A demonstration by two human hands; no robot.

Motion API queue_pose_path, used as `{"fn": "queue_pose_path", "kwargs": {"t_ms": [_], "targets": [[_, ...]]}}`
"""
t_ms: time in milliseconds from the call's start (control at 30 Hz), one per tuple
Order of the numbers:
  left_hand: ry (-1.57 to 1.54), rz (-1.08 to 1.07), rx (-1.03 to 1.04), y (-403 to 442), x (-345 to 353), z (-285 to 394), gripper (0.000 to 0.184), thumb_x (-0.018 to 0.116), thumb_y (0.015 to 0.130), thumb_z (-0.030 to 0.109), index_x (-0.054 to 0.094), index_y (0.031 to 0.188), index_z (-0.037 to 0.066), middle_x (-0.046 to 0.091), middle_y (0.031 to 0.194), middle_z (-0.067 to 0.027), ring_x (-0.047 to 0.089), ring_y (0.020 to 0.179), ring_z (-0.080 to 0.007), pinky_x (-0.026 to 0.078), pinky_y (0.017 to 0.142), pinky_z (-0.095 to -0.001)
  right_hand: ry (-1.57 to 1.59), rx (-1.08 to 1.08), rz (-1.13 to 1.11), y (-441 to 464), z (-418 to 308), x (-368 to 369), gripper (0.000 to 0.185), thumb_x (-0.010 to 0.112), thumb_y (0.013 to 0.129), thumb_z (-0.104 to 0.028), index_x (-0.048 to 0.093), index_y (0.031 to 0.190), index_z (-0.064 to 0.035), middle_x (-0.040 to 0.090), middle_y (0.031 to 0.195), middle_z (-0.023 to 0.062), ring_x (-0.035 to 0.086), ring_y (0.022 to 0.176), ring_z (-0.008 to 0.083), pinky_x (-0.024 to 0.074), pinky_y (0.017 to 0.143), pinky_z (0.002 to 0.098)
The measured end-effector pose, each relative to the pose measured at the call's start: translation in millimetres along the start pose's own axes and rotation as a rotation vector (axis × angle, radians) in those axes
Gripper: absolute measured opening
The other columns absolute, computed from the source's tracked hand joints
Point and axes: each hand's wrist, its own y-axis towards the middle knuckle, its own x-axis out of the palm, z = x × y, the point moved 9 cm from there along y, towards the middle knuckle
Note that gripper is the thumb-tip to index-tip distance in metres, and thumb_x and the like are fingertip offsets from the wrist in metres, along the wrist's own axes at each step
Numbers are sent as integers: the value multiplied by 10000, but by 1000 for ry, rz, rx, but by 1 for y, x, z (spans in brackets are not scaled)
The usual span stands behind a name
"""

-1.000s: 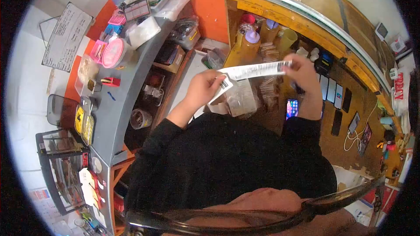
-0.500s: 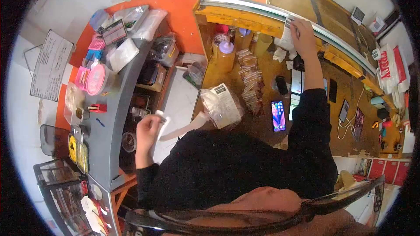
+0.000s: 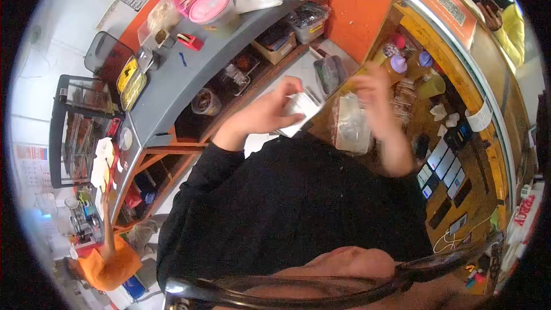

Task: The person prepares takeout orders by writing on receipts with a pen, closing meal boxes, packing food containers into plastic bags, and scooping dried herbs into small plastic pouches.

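Note:
My left hand (image 3: 261, 112) is closed around white paper slips (image 3: 303, 110), thumb on top and fingers underneath. My right hand (image 3: 376, 103) is raised to the right of them, blurred, with its fingers apart and nothing visible in them. Below and behind that hand, a clear plastic bag of pale contents (image 3: 350, 126) lies on the wooden desk and is partly covered. Small packets (image 3: 403, 100) lie close to its right. A white paper slip (image 3: 480, 117) hangs from the counter's edge, apart from both hands.
Several phones (image 3: 442, 158) lie on the desk at right, near a white cable (image 3: 450, 241). Squeeze bottles (image 3: 396, 69) stand at the back. A grey counter (image 3: 166, 95) with tubs curves along the left. One person in orange (image 3: 109, 264) and another in yellow (image 3: 511, 34) are nearby.
My right hand has left the slip at the counter edge and come in towards my left hand. My left hand, holding paper, has moved right and up. The view has turned left.

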Motion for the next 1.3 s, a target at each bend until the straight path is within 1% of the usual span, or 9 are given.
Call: {"fn": "queue_pose_path", "kwargs": {"t_ms": [100, 233, 333, 667, 767, 833, 867, 1000, 1300], "targets": [[99, -92, 33, 5, 9, 21, 600, 719, 805, 43, 324, 1255, 89, 548, 1087, -76, 522, 968, -144, 446, 837, -286, 640, 443, -260, -4, 15, 88, 534, 570, 897, -33, 278, 1341, -84, 560, 1114, 107, 538, 1017, 193, 413, 884, 362], [60, -46, -217, -7, -17, -11, 649, 742, 814, 147, 385, 1346, 44, 651, 857, -76, 583, 800, -120, 475, 698, -285, 777, 436, -117, 4, 36, 70, 570, 629, 860, -34, 319, 1334, -91, 558, 1004, 79, 526, 981, 175, 437, 843, 356], [164, -31, -327, -19, -22, -38, 341, 756, 803, 319, 668, 809, -10, 596, 618, -64, 523, 593, -121, 431, 572, -302, -347, 61, -42, 21, -12, 43, 427, 699, 799, -140, 510, 1174, -64, 564, 1025, 117, 544, 977, 297, 418, 877, 398], [113, -167, -275, -26, -4, -31, 307, 714, 844, 280, 652, 796, -17, 591, 604, -86, 527, 555, -119, 427, 542, -313, 278, -115, -595, 5, -23, 151, 167, 617, 857, -155, 622, 898, 6, 608, 867, 124, 566, 910, 316, 415, 864, 394], [189, -110, -185, -28, -4, -29, 290, 681, 875, 266, 658, 804, -14, 602, 615, -84, 533, 571, -124, 435, 558, -316, 278, 35, -583, 1, -19, 160, 181, 593, 895, -173, 631, 925, 1, 622, 791, 83, 608, 770, 250, 462, 746, 349], [309, -45, -77, -27, -9, -19, 284, 666, 889, 261, 661, 810, -12, 608, 623, -80, 539, 580, -126, 438, 566, -315, 1028, 1054, -480, -38, 27, 187, 219, 569, 933, -201, 643, 914, 4, 641, 783, 61, 616, 674, 171, 469, 630, 309], [273, -47, -114, -29, -11, -21, 285, 656, 898, 263, 661, 828, -13, 612, 650, -85, 534, 610, -120, 439, 579, -310, 1129, 1063, -520, -39, 24, 190, 260, 571, 947, -233, 650, 890, 7, 658, 799, 47, 602, 660, 123, 458, 605, 273], [49, -110, -268, -37, -16, -58, 260, 639, 915, 255, 667, 887, -2, 629, 704, -46, 529, 667, -95, 448, 617, -292, 386, 189, -444, -1, -8, 153, 276, 625, 924, -252, 644, 849, 13, 594, 658, 57, 514, 626, 78, 412, 540, 272], [-135, -31, -242, -28, 0, -77, 311, 616, 931, 299, 666, 876, -3, 586, 650, -12, 481, 636, -77, 434, 598, -283, 210, 348, -346, 1, 0, 154, 232, 612, 920, -231, 575, 885, -5, 601, 709, 111, 583, 651, 286, 442, 615, 377]]}}
